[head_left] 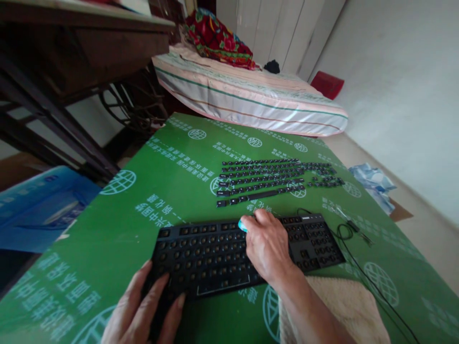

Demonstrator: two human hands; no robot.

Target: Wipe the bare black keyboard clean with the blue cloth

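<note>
A black keyboard (215,251) with its keycaps taken off lies on a green printed sheet (150,191). My left hand (139,310) rests at the keyboard's near left corner, fingers spread and thumb out, holding it down. My right hand (267,246) lies over the keyboard's middle, fingers curled around a small light-blue tool (242,225) whose tip pokes out at the top edge. Beyond the keyboard, the removed black keycaps (272,179) are laid out in several neat rows.
The keyboard's black cable (353,239) trails off to the right. A cream fuzzy cloth (344,306) sits under my right forearm. A striped mattress (251,95) with a red flowered bundle lies behind. A dark table frame stands at left, beside a blue box (39,205).
</note>
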